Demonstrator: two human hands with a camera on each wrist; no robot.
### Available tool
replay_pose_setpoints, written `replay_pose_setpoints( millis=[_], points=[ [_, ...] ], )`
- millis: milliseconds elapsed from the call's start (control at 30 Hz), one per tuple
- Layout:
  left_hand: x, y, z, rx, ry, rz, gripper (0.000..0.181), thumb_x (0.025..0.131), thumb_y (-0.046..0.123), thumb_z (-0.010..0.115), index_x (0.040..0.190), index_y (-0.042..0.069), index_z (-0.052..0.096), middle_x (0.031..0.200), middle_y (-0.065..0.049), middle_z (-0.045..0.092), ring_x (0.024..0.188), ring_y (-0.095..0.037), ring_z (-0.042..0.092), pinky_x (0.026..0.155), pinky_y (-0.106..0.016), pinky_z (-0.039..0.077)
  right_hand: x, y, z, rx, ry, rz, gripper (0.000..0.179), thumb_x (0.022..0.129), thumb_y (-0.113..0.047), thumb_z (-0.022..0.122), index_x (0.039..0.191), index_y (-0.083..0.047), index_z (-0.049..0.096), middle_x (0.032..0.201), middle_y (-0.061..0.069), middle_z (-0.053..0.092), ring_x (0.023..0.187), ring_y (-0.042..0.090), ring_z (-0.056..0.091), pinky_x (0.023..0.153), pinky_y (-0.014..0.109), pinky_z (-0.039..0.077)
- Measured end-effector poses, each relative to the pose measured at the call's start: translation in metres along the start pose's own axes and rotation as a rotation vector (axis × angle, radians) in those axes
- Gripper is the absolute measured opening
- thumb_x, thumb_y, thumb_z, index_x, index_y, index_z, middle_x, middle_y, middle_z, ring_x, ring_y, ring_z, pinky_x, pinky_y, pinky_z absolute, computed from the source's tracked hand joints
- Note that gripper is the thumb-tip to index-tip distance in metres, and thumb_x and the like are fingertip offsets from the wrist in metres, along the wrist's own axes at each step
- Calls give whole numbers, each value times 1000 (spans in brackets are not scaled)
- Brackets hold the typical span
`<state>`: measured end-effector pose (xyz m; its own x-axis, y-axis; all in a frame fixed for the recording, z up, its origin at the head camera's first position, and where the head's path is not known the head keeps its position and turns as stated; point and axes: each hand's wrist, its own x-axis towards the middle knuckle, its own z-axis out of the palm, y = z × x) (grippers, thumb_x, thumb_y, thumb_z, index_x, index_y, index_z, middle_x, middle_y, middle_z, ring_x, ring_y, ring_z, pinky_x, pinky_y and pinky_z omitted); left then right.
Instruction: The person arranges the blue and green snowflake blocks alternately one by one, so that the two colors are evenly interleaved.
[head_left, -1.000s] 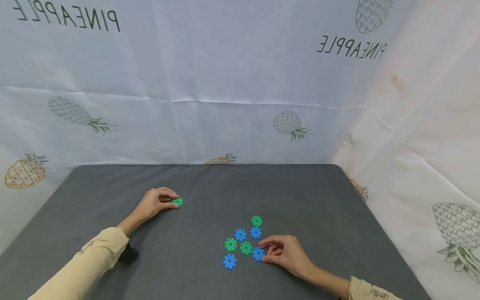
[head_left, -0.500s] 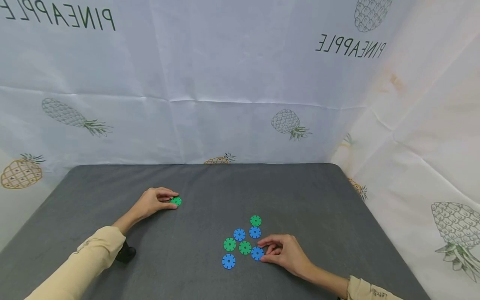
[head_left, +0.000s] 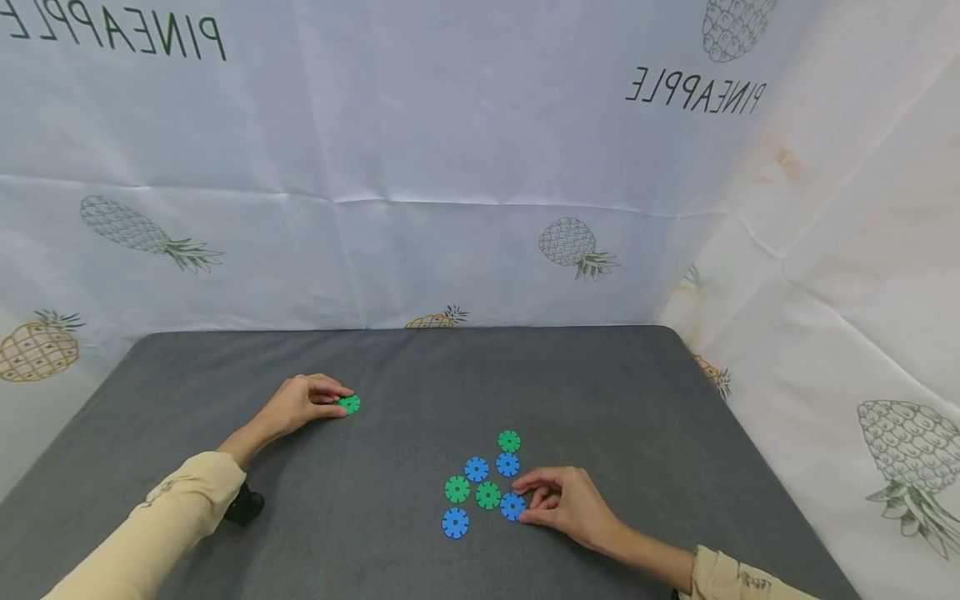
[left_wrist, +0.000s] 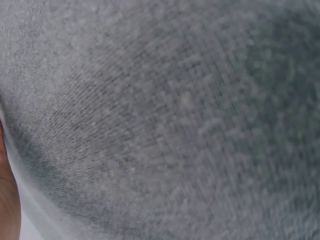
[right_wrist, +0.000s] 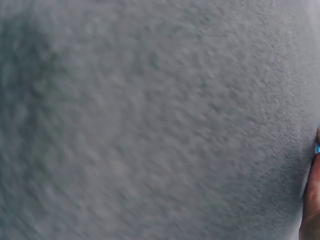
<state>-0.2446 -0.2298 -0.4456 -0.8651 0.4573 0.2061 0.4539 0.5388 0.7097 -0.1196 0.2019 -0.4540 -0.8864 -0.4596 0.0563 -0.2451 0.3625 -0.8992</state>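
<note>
My left hand [head_left: 303, 403] pinches a green notched disc [head_left: 349, 404] between thumb and fingers, at the left of the grey table in the head view. My right hand [head_left: 566, 506] has thumb and forefinger at the edge of a blue notched disc [head_left: 513, 507], the rightmost in a group of flat discs. Close by lie a green disc [head_left: 488, 496] and a blue disc [head_left: 507, 464]. Only the edge of a hand [left_wrist: 7, 195] shows in the left wrist view. In the right wrist view, fingers [right_wrist: 312, 200] and a sliver of blue appear at the right edge.
Further discs lie in the group: a green one [head_left: 509, 441] at the far end, a blue one [head_left: 476, 469], a green one [head_left: 457, 489] and a blue one [head_left: 455, 523] at the near left. A pineapple-print cloth [head_left: 435, 150] hangs behind the grey table [head_left: 390, 533].
The whole head view has shifted slightly, with everything drifting a little left. Both hands keep nearly the same pose, and the discs hold their arrangement.
</note>
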Motion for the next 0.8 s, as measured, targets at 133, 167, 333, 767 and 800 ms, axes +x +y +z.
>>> replay_pose_setpoints(
  millis=[133, 167, 333, 767, 800],
  points=[
    [3, 0, -1, 37, -13, 11, 26, 80, 7, 76, 104, -3, 72, 99, -14, 67, 84, -17, 65, 70, -22, 53, 2, -3, -2, -40, -21, -5, 32, 75, -5, 81, 105, -3, 72, 95, 6, 71, 70, 6, 63, 61, 24, 56],
    [3, 0, -1, 52, -14, 11, 26, 80, 8, 76, 104, -2, 73, 99, -14, 67, 84, -18, 66, 70, -22, 53, 2, -4, -2, -52, -29, -2, 32, 75, -6, 81, 106, -4, 72, 94, 5, 70, 71, 5, 62, 61, 24, 56],
    [5, 3, -2, 111, -14, 7, 26, 78, 10, 78, 102, 0, 74, 98, -12, 68, 85, -22, 68, 70, -22, 54, 3, -5, -3, -122, -72, -30, 33, 77, -8, 80, 109, -6, 73, 93, 0, 68, 76, 5, 59, 61, 23, 55],
    [8, 3, -2, 107, -26, -14, 26, 77, 7, 78, 102, -1, 74, 99, -13, 68, 88, -28, 68, 72, -27, 56, 11, -12, -9, -207, -178, -106, 27, 80, -10, 77, 106, -4, 73, 98, 1, 63, 77, 5, 56, 62, 19, 54],
    [8, 3, -3, 105, -27, -17, 26, 77, 6, 78, 102, -2, 74, 99, -13, 68, 88, -28, 67, 73, -28, 56, 11, -11, -9, -202, -176, -108, 27, 80, -11, 77, 106, -5, 73, 98, 1, 63, 78, 6, 56, 62, 20, 54]
  ],
)
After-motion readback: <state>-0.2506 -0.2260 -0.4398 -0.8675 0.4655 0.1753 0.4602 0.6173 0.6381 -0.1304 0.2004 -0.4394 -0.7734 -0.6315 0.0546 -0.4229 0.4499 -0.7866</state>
